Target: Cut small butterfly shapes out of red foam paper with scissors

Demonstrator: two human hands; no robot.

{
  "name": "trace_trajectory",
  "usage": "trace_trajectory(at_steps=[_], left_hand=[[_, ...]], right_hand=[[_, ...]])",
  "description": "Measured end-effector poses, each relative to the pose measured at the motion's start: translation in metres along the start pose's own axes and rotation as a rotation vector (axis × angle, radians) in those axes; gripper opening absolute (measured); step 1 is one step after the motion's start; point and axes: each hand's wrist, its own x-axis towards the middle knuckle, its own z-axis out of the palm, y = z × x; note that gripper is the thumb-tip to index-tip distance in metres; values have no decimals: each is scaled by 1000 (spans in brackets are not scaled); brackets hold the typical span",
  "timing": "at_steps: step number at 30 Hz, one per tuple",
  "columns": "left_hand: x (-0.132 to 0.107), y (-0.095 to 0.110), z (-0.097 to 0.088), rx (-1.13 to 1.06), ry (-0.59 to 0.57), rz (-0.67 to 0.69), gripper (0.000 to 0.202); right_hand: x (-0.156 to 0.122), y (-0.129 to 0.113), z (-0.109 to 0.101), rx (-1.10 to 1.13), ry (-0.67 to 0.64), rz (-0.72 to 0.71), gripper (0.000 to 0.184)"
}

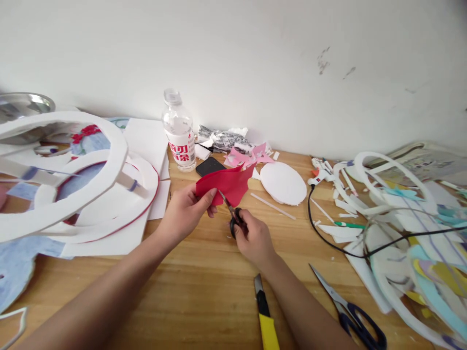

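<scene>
My left hand [186, 212] pinches a piece of red foam sheet [226, 185] and holds it up above the wooden table [204, 287]. My right hand [251, 239] is closed round the black handles of small scissors [231, 216], whose blades meet the lower edge of the red sheet.
A water bottle [179, 132], a black phone [210, 166], pink cut shapes [248, 156] and a white foam oval [283, 183] lie behind. White foam rings [73, 189] fill the left. A yellow utility knife [265, 318], large scissors [350, 311], a black cable [328, 238] and foam scraps [412, 233] lie right.
</scene>
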Motion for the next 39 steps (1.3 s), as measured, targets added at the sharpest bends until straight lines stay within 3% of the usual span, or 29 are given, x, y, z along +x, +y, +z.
trace_trajectory(at_steps=[12,19,39], left_hand=[[-1,10,-17,289,-144,-38,34],[0,2,-9,22,-101,2,31],[-3,24,-26,450,-254,-13,26]], right_hand=[[-1,-2,-1,-14,-12,-12,12],[-1,-1,-1,8,0,4,11],[-3,0,0,5,-32,-33,13]])
